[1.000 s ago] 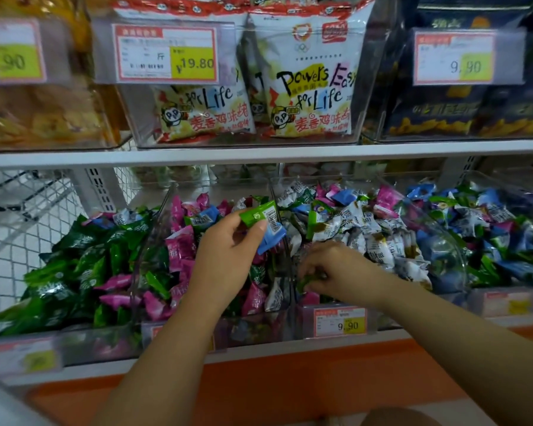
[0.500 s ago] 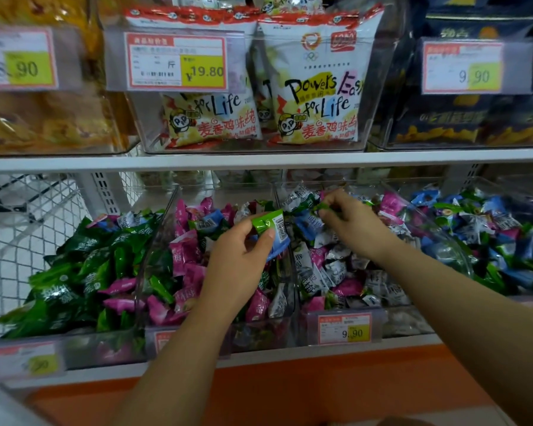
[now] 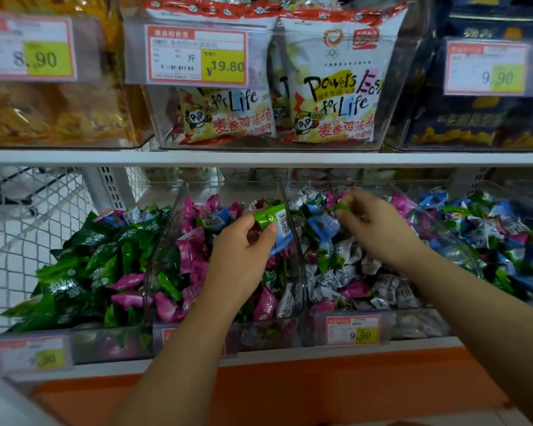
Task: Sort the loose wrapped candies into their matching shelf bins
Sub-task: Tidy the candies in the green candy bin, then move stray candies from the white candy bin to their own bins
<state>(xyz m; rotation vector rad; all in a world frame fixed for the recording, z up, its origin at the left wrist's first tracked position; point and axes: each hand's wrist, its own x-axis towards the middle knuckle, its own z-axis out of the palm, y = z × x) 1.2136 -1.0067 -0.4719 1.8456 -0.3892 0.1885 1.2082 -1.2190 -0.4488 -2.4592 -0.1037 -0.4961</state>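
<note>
Several clear bins of wrapped candies line the lower shelf: a mostly green pile (image 3: 83, 265), a mostly pink bin (image 3: 194, 250), a mostly white bin (image 3: 351, 278) and a blue-and-green bin (image 3: 505, 238). My left hand (image 3: 243, 253) hovers over the pink bin and grips a small bunch of candies (image 3: 274, 222), a green one on top and a blue one beneath. My right hand (image 3: 373, 222) is over the back of the white bin and pinches a green candy (image 3: 340, 207) between its fingertips.
A shelf board (image 3: 259, 158) runs just above the bins, carrying snack bags (image 3: 336, 87) in clear boxes with price tags. A white wire mesh panel (image 3: 28, 229) stands at the left. Price labels (image 3: 353, 332) front the bins above an orange base.
My right hand left the front of the white bin with a green candy, went to the bin's back and has drawn slightly toward my left hand. The left hand kept its candies and barely moved.
</note>
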